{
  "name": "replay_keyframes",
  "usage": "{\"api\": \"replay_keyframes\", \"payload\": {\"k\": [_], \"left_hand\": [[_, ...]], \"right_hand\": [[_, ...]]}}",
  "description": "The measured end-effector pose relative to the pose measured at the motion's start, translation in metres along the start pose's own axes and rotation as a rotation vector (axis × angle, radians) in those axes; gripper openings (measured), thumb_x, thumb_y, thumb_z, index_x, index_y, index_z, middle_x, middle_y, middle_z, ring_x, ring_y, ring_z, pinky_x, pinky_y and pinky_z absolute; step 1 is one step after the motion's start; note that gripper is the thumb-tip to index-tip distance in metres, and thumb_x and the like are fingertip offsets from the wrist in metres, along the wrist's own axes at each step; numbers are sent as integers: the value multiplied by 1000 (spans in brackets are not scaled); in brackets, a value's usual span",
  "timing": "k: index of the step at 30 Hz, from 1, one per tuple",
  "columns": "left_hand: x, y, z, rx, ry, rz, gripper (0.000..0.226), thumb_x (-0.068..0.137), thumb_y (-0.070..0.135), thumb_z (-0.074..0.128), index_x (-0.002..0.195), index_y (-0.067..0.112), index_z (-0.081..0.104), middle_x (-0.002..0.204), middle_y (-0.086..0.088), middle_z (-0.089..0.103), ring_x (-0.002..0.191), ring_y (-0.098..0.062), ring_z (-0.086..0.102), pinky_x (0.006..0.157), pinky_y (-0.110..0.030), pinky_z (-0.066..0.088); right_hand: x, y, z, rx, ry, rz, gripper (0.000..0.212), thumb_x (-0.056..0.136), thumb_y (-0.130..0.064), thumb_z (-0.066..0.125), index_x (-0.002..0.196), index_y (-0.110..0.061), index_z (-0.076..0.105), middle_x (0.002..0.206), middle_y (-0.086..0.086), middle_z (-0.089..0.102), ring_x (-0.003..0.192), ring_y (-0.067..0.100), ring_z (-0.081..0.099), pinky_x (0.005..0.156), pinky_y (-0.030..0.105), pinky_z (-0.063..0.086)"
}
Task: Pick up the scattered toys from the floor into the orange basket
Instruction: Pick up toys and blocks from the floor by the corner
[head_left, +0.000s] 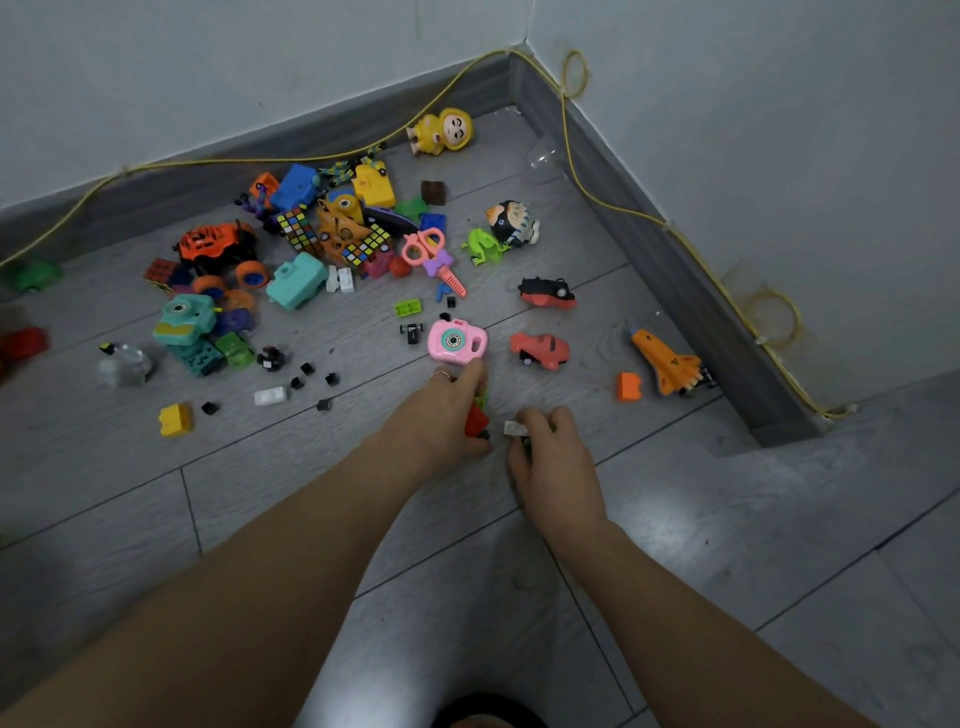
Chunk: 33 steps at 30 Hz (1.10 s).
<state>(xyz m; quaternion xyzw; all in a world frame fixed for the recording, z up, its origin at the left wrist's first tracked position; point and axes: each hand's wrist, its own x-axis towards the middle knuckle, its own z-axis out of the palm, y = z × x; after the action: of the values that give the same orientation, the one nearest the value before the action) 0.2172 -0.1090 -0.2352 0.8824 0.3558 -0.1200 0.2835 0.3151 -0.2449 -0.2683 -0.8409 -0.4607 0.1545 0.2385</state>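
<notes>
Both hands' fingers clamped on small bricks: left hand (441, 415) red brick (476, 420), right hand (550, 452) white brick (515, 429).

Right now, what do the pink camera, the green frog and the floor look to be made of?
Pink camera: likely hard moulded plastic, smooth, slightly glossy, with crisp edges. Green frog: translucent, probably plastic or soft rubber; cannot tell which. Floor: grey wood-grain planks or tiles, semi-gloss, with light reflecting off them.

My left hand (441, 415) grips a red block (476, 420) on the grey floor (675, 545); my right hand (550, 452) pinches a white brick (515, 429). Just beyond sits a pink toy camera (457, 340), with an orange shuttle (667, 361) far right.
</notes>
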Motion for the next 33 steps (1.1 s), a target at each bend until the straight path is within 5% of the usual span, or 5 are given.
{"api": "replay_keyframes", "payload": {"k": [7, 11, 16, 27, 33], "left_hand": [[5, 9, 0, 154, -7, 37, 70, 82, 35, 73, 134, 23, 28, 119, -15, 51, 93, -31, 60, 73, -38, 52], [8, 10, -1, 185, -16, 52, 50, 88, 31, 64, 127, 23, 34, 113, -13, 53, 85, -28, 54, 68, -35, 47], [12, 14, -3, 226, -5, 67, 39, 91, 26, 58, 126, 29, 41, 112, -11, 55, 93, -29, 58, 73, -36, 49], [-22, -28, -36, -243, 101, -84, 28, 84, 27, 62, 111, 32, 55, 96, -1, 66, 86, -21, 63, 72, -31, 54], [-103, -81, -128, -337, 338, -150, 21, 81, 15, 68, 93, 21, 52, 74, 0, 61, 57, -21, 63, 42, -11, 43]], "right_hand": [[28, 0, -14, 552, 166, 550, 15, 90, -29, 64, 96, -16, 68, 86, -1, 65, 79, 15, 60, 71, 32, 50], [47, -10, -36, 1300, 55, 888, 10, 93, -14, 59, 90, -5, 61, 68, 5, 50, 51, 11, 44, 39, 20, 38], [50, -21, -57, 1860, -289, 951, 10, 93, -10, 56, 90, -1, 59, 74, 8, 52, 53, 7, 46, 39, 12, 37], [53, -68, -75, 1796, -514, 742, 30, 89, -10, 54, 112, 6, 64, 106, 23, 64, 97, 29, 62, 79, 32, 60], [63, -166, -61, 1387, -708, 559, 17, 92, -25, 62, 86, -9, 62, 78, 5, 60, 66, 12, 56, 51, 18, 50]]}}
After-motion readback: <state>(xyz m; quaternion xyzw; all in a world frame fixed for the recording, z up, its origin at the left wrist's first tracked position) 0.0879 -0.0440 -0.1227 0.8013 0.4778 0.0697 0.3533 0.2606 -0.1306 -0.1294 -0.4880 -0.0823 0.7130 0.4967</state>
